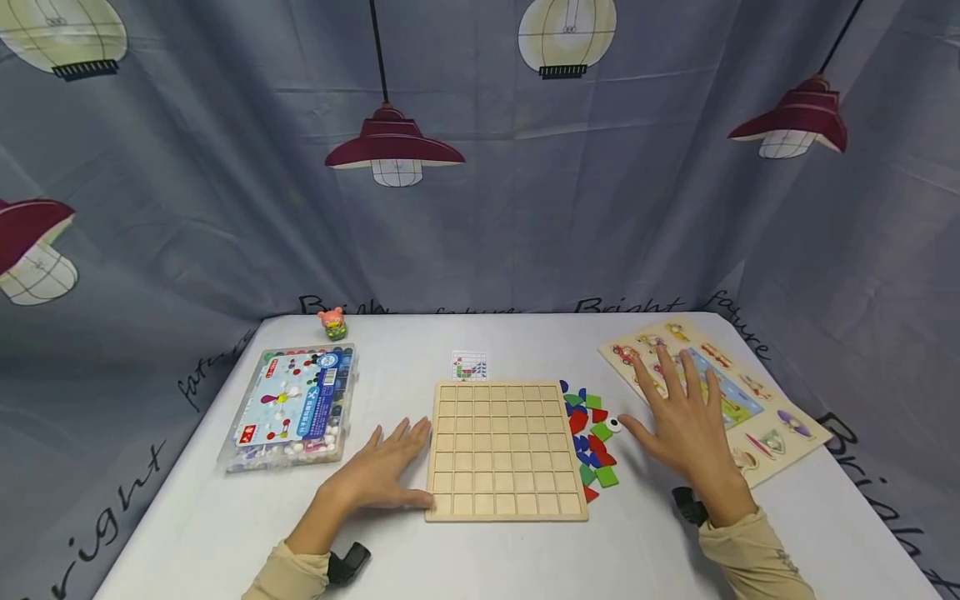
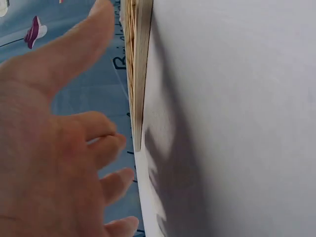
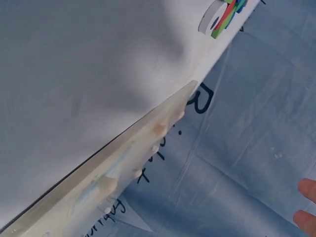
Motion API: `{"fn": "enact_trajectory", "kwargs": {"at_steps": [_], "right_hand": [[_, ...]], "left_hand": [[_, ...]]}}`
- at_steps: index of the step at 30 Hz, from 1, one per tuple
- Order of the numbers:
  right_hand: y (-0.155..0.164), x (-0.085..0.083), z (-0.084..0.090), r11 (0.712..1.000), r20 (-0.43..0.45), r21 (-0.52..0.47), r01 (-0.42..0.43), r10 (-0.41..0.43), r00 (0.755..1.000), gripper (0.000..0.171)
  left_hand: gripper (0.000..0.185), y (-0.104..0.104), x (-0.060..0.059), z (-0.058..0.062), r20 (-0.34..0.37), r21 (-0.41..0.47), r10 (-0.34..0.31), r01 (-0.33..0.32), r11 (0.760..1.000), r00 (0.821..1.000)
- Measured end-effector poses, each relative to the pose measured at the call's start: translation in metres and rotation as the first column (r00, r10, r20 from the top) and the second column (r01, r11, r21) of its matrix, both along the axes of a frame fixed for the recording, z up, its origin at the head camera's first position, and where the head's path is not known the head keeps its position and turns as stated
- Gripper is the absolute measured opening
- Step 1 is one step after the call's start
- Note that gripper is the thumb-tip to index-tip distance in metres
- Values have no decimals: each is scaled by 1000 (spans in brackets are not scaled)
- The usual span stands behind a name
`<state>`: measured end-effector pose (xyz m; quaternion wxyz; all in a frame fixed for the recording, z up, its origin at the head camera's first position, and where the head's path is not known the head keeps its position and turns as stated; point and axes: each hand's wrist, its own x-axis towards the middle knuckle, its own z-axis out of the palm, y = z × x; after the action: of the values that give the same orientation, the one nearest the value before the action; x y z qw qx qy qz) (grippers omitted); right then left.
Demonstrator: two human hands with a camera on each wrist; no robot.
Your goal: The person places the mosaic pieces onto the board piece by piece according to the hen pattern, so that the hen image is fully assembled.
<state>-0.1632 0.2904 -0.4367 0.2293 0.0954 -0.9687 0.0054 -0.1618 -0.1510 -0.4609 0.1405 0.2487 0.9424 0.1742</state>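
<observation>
A square wooden grid board [image 1: 504, 452] lies on the white table. My left hand [image 1: 381, 475] is beside its left edge with fingers spread; the thumb reaches the lower left corner, though I cannot tell whether it touches. In the left wrist view the board [image 2: 141, 74] is seen edge-on beyond the left hand [image 2: 54, 143]. My right hand [image 1: 684, 429] is spread over the lower left part of a wooden picture puzzle [image 1: 787, 437] and holds nothing. Coloured flat pieces [image 1: 597, 450], red, green and blue, lie along the grid board's right edge. A white round piece [image 1: 613, 425] sits near the right thumb.
A clear plastic case [image 1: 288, 396] of small coloured parts stands at the left. Behind it is a small pink-headed figurine [image 1: 333, 323]. A little pattern card [image 1: 469, 366] lies just beyond the grid board. A grey curtain [image 1: 480, 233] hangs behind the table.
</observation>
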Motion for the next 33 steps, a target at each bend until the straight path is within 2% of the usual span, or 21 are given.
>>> {"fn": "enact_trajectory", "kwargs": {"at_steps": [6, 9, 13, 16, 20, 26, 30, 33], "right_hand": [[0, -1, 1, 1000, 11, 10, -7, 7, 1000, 95], [-1, -3, 0, 1000, 10, 14, -17, 17, 1000, 94], [-2, -5, -1, 1000, 24, 12, -25, 25, 999, 92], [-4, -5, -2, 999, 63, -9, -40, 40, 997, 90], [-6, -6, -3, 992, 163, -110, -64, 81, 983, 83], [-8, -12, -9, 940, 343, -339, -41, 164, 925, 70], [-3, -21, -15, 889, 360, -452, -77, 261, 896, 54], [2, -28, -20, 858, 360, -499, -122, 333, 872, 44]], "left_hand": [[113, -1, -2, -8, 35, 24, -58, 57, 998, 998], [114, -1, -2, -11, 37, 37, -59, 58, 998, 998], [110, -1, -1, -10, 55, 77, -94, 89, 993, 994], [108, -1, -1, -10, 77, 103, -125, 117, 988, 989], [109, -2, -2, -12, 105, 120, -125, 112, 986, 987], [110, -3, -2, -13, 119, 115, -122, 108, 987, 985], [110, -3, -3, -12, 109, 103, -122, 111, 989, 987], [111, -2, -4, -12, 112, 99, -118, 108, 989, 987]]}}
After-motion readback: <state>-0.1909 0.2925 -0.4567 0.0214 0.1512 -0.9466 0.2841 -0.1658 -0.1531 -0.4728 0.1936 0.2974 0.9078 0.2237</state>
